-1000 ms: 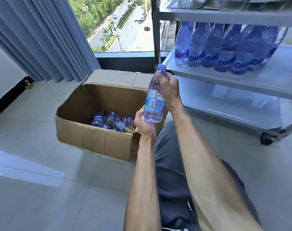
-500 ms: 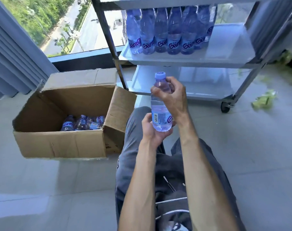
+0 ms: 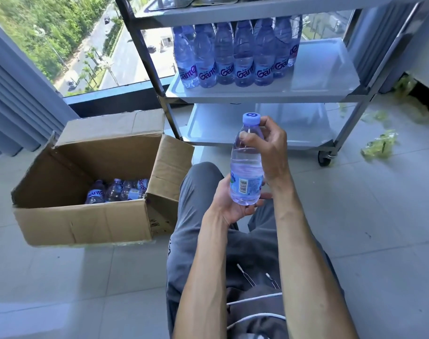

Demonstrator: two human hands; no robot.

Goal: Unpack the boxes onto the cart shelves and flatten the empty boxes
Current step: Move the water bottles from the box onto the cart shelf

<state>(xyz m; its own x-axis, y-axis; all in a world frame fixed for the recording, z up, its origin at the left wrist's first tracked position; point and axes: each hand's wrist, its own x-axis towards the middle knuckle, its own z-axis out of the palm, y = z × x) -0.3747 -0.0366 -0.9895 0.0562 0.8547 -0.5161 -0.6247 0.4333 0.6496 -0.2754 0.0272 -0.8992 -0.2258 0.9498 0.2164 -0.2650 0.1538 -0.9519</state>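
A person sits on a pale tiled floor (image 3: pixel 355 228) with both bare forearms stretched out over grey trousers (image 3: pixel 203 182). Between the two hands stands a clear water bottle (image 3: pixel 246 165), upright and tilted only slightly, with a pale blue cap on top and a label with a barcode low on its body. The left hand (image 3: pixel 229 200) cups the bottom of the bottle, its fingers curled under and round the base. The right hand (image 3: pixel 267 145) grips the bottle's neck and shoulder just below the cap, thumb on the near side and fingers wrapped behind. The bottle is held in the air above the person's lap, in front of the cart (image 3: pixel 265 94) and apart from it. The cart is a grey metal trolley on wheels; on its middle shelf a row of bottles (image 3: pixel 235 57) stands upright, grouped toward the left side, their labels facing forward. The bottom shelf (image 3: pixel 220 123) lies just beyond the held bottle. To the left of the person's leg sits an open cardboard box (image 3: pixel 86 216), flaps raised, touching the trousers at its near right corner. Inside it, a few bottles (image 3: pixel 118 192) lie on their sides against the right wall. Crumpled clear plastic wrap (image 3: pixel 379 144) lies on the floor to the right of the cart.
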